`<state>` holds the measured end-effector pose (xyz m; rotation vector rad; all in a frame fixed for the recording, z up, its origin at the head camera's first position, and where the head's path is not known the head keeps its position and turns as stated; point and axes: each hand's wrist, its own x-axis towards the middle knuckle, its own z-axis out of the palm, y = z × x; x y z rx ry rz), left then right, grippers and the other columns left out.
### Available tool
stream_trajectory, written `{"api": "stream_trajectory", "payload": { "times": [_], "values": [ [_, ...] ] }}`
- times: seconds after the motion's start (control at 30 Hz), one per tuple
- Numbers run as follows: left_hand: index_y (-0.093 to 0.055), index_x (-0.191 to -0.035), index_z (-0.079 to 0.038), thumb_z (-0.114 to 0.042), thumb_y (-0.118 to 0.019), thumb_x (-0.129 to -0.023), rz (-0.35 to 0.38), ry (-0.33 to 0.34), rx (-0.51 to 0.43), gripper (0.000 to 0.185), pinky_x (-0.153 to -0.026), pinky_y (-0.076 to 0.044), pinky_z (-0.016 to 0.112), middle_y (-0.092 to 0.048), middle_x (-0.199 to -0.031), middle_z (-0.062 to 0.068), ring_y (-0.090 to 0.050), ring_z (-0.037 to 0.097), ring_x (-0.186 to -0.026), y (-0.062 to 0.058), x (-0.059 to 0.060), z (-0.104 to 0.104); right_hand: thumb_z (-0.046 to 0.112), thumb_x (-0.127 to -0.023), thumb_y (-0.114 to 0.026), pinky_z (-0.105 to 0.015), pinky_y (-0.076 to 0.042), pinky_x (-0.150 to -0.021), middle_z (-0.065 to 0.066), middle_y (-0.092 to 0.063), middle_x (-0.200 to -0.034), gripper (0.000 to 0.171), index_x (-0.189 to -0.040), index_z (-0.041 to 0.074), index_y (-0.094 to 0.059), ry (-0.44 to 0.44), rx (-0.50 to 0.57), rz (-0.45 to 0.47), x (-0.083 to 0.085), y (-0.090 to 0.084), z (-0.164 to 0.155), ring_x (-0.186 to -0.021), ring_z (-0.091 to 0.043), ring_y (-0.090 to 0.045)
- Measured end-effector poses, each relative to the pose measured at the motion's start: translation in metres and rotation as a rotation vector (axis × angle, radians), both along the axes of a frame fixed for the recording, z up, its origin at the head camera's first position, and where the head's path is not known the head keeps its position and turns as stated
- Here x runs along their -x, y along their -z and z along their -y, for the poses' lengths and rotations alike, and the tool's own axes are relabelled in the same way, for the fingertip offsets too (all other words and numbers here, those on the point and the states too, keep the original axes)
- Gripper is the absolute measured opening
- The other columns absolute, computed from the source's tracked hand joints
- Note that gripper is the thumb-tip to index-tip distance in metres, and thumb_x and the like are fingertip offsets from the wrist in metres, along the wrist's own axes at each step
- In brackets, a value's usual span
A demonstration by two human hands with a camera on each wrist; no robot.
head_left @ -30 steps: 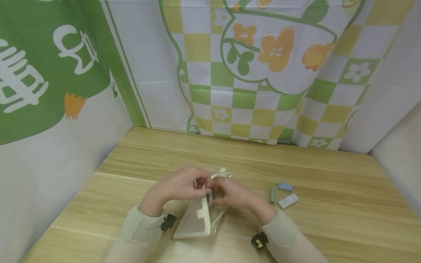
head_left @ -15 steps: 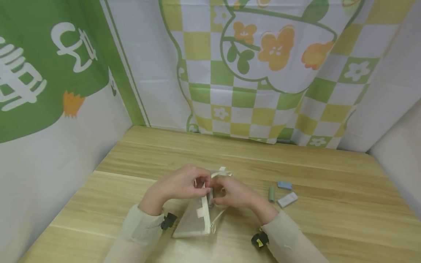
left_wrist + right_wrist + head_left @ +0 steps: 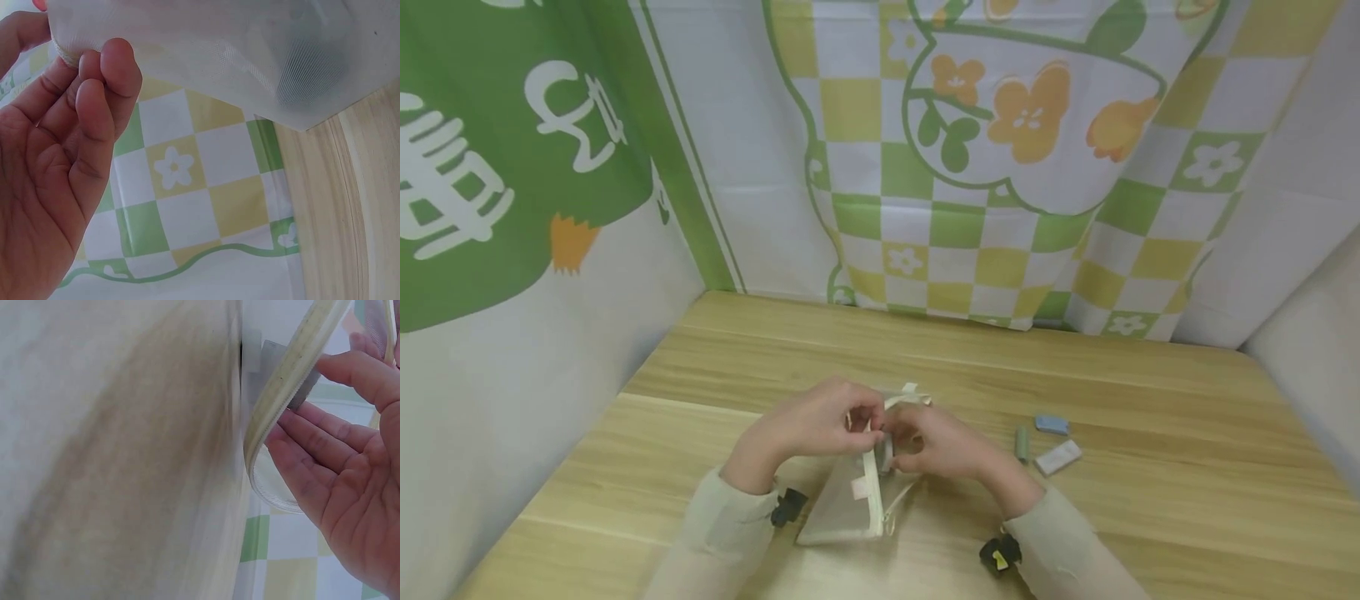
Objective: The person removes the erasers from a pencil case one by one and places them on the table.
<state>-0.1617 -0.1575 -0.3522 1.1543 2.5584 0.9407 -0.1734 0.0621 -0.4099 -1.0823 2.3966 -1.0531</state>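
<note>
A translucent mesh pouch (image 3: 838, 504) with a cream zipper stands unzipped on the table between both hands. My left hand (image 3: 820, 425) pinches its upper edge; the left wrist view shows the fingers (image 3: 119, 65) bent at the cloth, and a dark shape (image 3: 312, 69) behind the mesh. At the opening, my right hand (image 3: 951, 450) holds a small flat grey block (image 3: 885, 452) between thumb and fingers. The right wrist view has the block (image 3: 306, 394) partly hidden by the zipper strip (image 3: 281, 394). What kind of thing the block is cannot be told.
To the right of the hands lie a green cylinder-like piece (image 3: 1022, 445), a blue block (image 3: 1051, 425) and a white block (image 3: 1058, 458). A patterned curtain (image 3: 955, 225) hangs behind the wooden table (image 3: 760, 350).
The grey block has turned slightly and shows a broader face at the pouch opening. My right hand has shifted a little to the right; the left keeps its pinch.
</note>
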Motion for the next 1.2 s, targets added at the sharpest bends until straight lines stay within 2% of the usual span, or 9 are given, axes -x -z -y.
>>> {"api": "stream_trajectory", "payload": {
  "times": [0.27,0.43,0.7,1.2],
  "values": [
    [-0.061,-0.08,-0.019,-0.013,-0.066,-0.086,0.002,0.001,0.019,0.009,-0.053,-0.039,0.018,-0.052,-0.066,-0.01,-0.046,0.002,-0.059,-0.001,0.0,0.0,0.015,-0.084,-0.073,-0.038,-0.055,-0.092,-0.008,-0.069,-0.116,0.042,-0.123,0.004,-0.062,0.016,0.002,0.001,-0.003,-0.005,-0.005,-0.106,-0.024,-0.067],
    [-0.061,-0.079,-0.019,-0.016,-0.066,-0.086,-0.019,0.001,0.036,0.009,-0.052,-0.036,0.017,-0.05,-0.065,-0.011,-0.044,0.001,-0.058,-0.002,0.0,0.0,0.015,-0.085,-0.072,-0.039,-0.055,-0.092,-0.006,-0.07,-0.113,0.039,-0.122,0.005,-0.063,0.027,-0.002,0.019,-0.005,-0.007,-0.009,-0.105,-0.024,-0.066],
    [-0.061,-0.079,-0.019,-0.015,-0.066,-0.085,-0.014,0.001,0.028,0.009,-0.052,-0.038,0.018,-0.051,-0.065,-0.011,-0.045,0.002,-0.058,0.0,0.001,0.0,0.017,-0.085,-0.072,-0.044,-0.054,-0.093,-0.006,-0.069,-0.112,0.043,-0.125,0.003,-0.061,0.064,-0.028,0.045,-0.007,-0.009,-0.015,-0.105,-0.025,-0.065],
    [-0.061,-0.079,-0.019,-0.013,-0.065,-0.084,-0.016,0.004,0.018,0.009,-0.052,-0.037,0.018,-0.05,-0.065,-0.011,-0.044,0.001,-0.058,0.001,0.0,0.0,0.017,-0.085,-0.072,-0.048,-0.054,-0.094,-0.006,-0.07,-0.109,0.042,-0.123,0.002,-0.062,0.057,0.007,0.007,-0.011,-0.009,-0.024,-0.103,-0.026,-0.067]
  ]
}}
